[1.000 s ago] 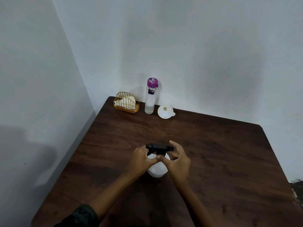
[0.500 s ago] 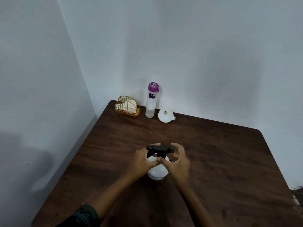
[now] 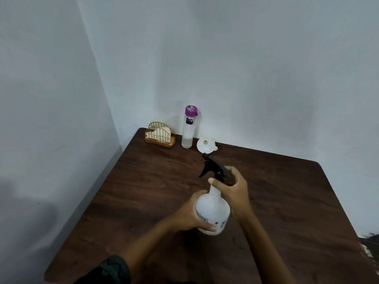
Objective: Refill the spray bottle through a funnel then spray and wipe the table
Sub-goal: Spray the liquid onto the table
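Spray bottle collar probably behind right hand.

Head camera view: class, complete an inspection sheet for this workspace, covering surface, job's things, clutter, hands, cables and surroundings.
Surface: dark brown wooden table.
Job's things: white translucent plastic spray bottle with black trigger head, tilted in both hands; white plastic funnel, clear tall bottle with purple cap and gold wire holder of pale folded sheets are at the back edge.
Clutter: nothing seen.
Hands: left hand grips the bottle's body; right hand grips its neck at the trigger head.
Cables: nothing seen.
Surroundings: plain pale walls meet in a corner behind the table.
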`<state>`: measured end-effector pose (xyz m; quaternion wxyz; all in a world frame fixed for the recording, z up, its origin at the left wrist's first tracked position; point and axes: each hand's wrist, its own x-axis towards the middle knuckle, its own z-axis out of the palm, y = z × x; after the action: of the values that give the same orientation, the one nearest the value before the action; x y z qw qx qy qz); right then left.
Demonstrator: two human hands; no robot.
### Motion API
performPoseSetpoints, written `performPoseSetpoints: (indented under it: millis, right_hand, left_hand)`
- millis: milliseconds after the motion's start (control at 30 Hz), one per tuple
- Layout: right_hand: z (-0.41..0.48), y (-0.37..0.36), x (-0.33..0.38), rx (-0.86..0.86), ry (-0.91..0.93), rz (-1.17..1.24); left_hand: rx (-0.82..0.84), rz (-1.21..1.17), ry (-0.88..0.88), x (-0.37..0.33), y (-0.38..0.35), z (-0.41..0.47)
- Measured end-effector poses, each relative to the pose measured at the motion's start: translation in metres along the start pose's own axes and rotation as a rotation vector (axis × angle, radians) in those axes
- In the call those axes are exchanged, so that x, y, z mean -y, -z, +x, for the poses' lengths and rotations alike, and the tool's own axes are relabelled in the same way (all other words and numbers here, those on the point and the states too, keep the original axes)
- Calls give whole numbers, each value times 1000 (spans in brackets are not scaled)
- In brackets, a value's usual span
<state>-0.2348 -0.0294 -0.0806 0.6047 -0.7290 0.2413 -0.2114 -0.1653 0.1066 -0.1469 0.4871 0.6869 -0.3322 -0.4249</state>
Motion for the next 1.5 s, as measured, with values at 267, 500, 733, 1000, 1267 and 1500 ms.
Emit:
performPoseSetpoints:
  millis: [267,500,733,1000,1267,1500]
  right_hand:
    - [-3,34,-7,306,-230,301]
    - [-19,45,-36,163,-392,-91]
    - [-25,63,-36,148,-391,21]
    - [-22,62,-48,-23,-316,20]
    - [-21,85,-55,-40,-332,50]
    - [-22,93,-61,-275,-268,99]
  left_hand:
    - [375,19,110,-6,-28,5]
    - [-140,367,207,41,26,-12]
    - [-308,790,399,85,56,-32]
    - [-113,883,529,96,54,-32]
    - [-48,910,535,100,56,-34]
    - [-42,910,525,103,58,-34]
